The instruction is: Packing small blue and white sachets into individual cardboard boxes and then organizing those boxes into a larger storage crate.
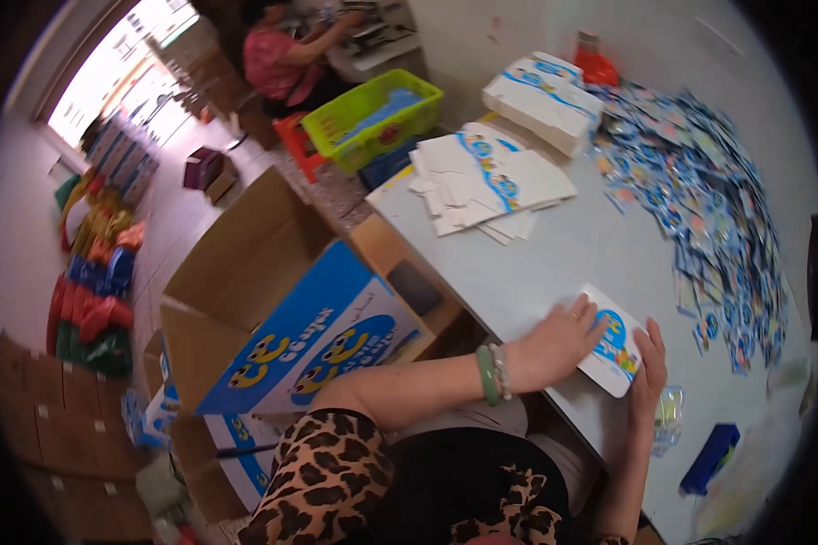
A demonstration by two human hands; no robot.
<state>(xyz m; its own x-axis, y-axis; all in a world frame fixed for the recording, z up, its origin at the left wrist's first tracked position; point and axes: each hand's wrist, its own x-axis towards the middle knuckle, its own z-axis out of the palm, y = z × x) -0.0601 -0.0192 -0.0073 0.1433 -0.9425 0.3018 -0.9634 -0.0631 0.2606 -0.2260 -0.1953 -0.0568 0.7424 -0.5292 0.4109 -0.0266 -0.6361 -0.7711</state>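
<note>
A small flat white carton (613, 343) with a blue cartoon print lies on the table in front of me. Across its left side my left hand (554, 343) rests with fingers stretched out over the top; the wrist wears a green bangle and a beaded bracelet. My right hand (648, 368) grips the carton's right edge, fingers curled along it. Close to the right wrist are a few clear-and-yellow packets (668, 418). Beyond the carton, a large heap of small blue printed packets (700, 182) spreads along the table's right side.
Flat white cartons (491, 182) are stacked at the table's far end, near more white cartons (545, 98). A large open cardboard box (273, 272) stands at the left. Behind are a green basket (373, 118) and a seated person (286, 59). A dark blue object (711, 459) lies lower right.
</note>
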